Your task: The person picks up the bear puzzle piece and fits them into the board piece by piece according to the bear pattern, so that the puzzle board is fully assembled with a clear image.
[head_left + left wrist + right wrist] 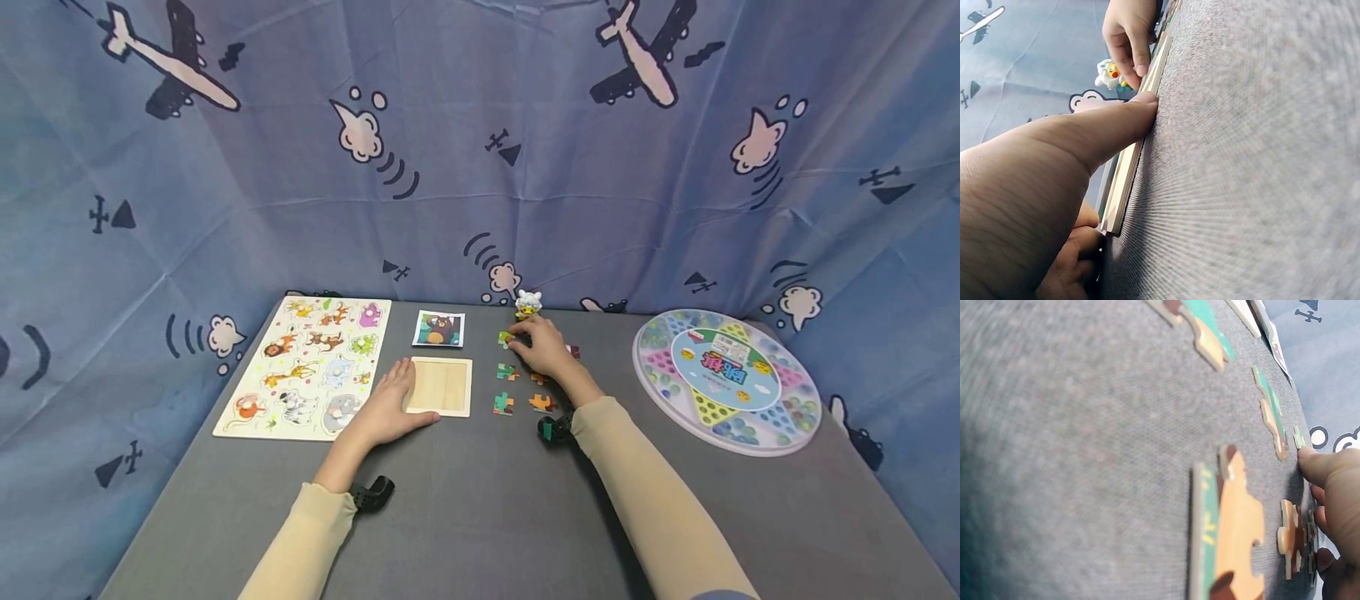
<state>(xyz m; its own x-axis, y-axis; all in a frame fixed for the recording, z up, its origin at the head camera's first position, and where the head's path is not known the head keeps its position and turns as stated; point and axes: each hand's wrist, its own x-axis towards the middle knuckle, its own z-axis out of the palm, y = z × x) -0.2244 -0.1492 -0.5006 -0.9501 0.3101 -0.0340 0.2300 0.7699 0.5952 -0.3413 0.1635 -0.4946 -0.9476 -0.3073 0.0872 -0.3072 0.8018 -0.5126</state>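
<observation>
My left hand (387, 406) is spread with straight fingers along the left and near edges of a square wooden puzzle tray (441, 387). In the left wrist view its thumb (1104, 128) lies against the edge of that tray (1124, 187). My right hand (546, 348) pinches a green jigsaw piece (505, 338) between thumb and fingers at the back of the loose pieces. Nearer me lie a green and orange piece (507, 372), another like it (503, 404) and an orange piece (542, 403). More pieces are partly hidden under the right hand.
A picture card with a bear (439, 329) lies behind the tray. At the left is an animal puzzle board (307, 367). A small toy figure (528, 304) stands at the back, near the right hand. A round game board (727, 382) lies at the right.
</observation>
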